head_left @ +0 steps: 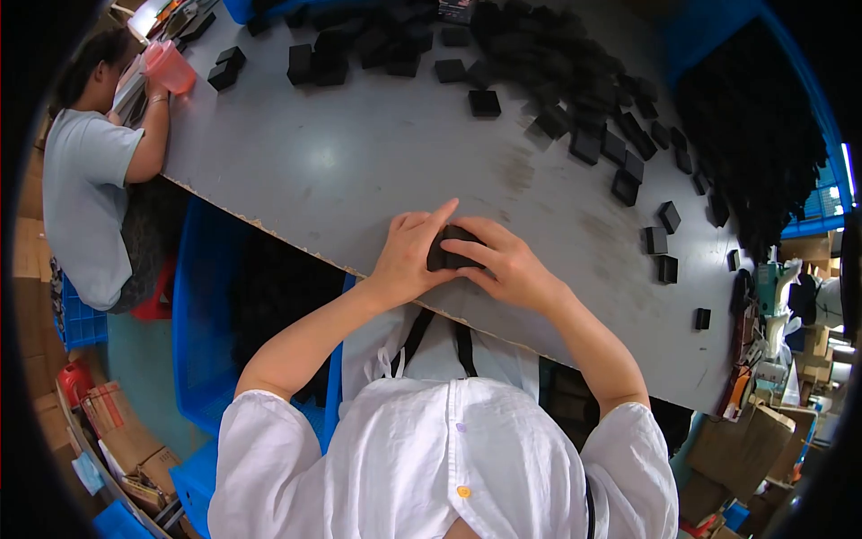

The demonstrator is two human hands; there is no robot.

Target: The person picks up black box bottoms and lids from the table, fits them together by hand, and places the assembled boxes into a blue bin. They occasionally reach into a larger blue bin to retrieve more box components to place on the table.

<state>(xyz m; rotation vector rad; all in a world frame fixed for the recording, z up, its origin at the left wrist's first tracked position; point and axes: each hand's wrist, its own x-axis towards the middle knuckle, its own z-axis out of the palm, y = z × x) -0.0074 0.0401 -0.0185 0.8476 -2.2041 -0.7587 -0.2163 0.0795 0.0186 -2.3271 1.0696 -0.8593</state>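
A small black box [444,252] is held between my two hands, just above the near edge of the grey table [332,171]. My left hand [411,256] grips its left side, with the index finger stretched out past it. The fingers and thumb of my right hand [499,260] close on its right side and front. Part of the box is hidden behind my fingers. Beyond my hands, a black box [484,103] lies alone, and another black box [626,187] sits to the right with its hollow side showing.
A large pile of black boxes [548,54] spreads over the far side. A blue crate [202,314] stands below the table edge at left. Another person [94,171] sits at the far left near a pink cup [169,67]. At right is a blue bin of black pieces [745,126].
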